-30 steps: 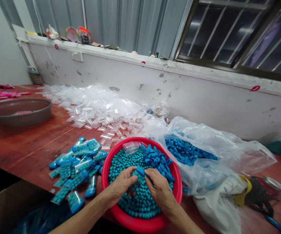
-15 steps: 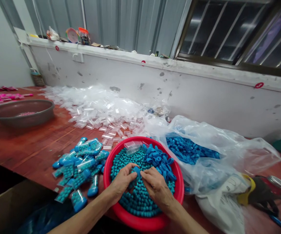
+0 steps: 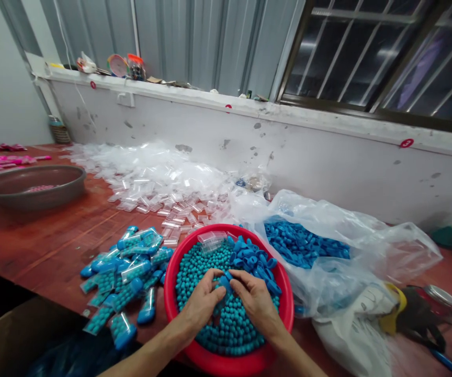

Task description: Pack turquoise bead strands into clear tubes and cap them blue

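Note:
Both hands meet over a red basin [image 3: 289, 309] of teal beads [image 3: 226, 340]. My left hand [image 3: 200, 303] is closed around a small clear plastic container with a blue cap [image 3: 223, 283] at its top; fingers cover much of it. With fingertips pinched, my right hand [image 3: 255, 301] grips the blue cap from the other side. Loose blue caps [image 3: 253, 256] are heaped inside the basin at the back right. Clear plastic sleeves [image 3: 212, 240] rest on the beads by the far rim. Left of the basin lie bead-filled containers [image 3: 126, 277] with blue ends.
A heap of clear sleeves [image 3: 151, 173] spreads along the wall. An open plastic bag [image 3: 383, 246] of blue pieces [image 3: 304, 243] is to the right, near a white cloth bag [image 3: 359, 319]. A grey-brown basin [image 3: 33, 191] stands at the far left.
My hands have shifted slightly, and the right fingers now sit higher, over the blue cap. The whole view has moved a little.

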Tool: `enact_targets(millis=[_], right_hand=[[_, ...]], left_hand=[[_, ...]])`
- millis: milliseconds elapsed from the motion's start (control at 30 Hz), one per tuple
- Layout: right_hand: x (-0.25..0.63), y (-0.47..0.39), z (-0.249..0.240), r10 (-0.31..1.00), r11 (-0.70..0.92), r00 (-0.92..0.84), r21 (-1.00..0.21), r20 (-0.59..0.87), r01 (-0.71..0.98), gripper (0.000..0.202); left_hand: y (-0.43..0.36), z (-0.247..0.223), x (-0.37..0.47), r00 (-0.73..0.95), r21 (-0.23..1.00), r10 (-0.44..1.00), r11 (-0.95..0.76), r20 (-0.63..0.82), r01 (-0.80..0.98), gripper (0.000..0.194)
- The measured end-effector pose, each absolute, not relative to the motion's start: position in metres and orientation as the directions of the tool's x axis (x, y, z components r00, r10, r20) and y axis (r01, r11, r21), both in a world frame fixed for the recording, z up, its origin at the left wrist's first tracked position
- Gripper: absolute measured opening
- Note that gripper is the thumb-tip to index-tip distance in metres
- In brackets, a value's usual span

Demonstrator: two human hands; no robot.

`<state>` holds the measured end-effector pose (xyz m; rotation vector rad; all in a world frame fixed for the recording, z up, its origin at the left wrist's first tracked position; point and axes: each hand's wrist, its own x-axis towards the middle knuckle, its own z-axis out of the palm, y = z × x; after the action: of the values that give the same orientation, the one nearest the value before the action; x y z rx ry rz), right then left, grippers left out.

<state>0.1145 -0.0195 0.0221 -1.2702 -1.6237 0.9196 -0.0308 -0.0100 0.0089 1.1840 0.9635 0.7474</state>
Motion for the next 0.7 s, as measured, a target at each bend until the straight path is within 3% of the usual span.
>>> enact_targets(millis=[67,167,233,500,700], right_hand=[[0.113,-0.025,0.022,0.960,0.267,-0.201,-0.845,0.193,0.464,0.033],[0.111,-0.033,0.017,0.949,0.271,-0.300,-0.752,0.102,0.601,0.083],[0.108,-0.036,0.011,0.946,0.273,-0.317,-0.711,0.075,0.648,0.102],[0.099,-0.041,0.004,0.936,0.353,-0.238,-0.707,0.260,0.612,0.078],[0.105,-0.043,0.009,0.925,0.353,-0.306,-0.801,0.224,0.483,0.075]], left_hand=[[-0.012,0.011,-0.029,0.375,0.971,0.901,0.240,-0.221,-0.005,0.045],[-0.013,0.011,-0.030,0.373,0.981,0.916,0.182,-0.145,-0.064,0.044],[-0.011,0.010,-0.030,0.396,0.984,0.915,0.135,-0.079,-0.115,0.038],[-0.014,0.020,-0.026,0.383,0.986,0.919,0.136,-0.090,-0.095,0.036],[-0.014,0.021,-0.028,0.419,0.978,0.903,0.166,-0.099,-0.127,0.033]])
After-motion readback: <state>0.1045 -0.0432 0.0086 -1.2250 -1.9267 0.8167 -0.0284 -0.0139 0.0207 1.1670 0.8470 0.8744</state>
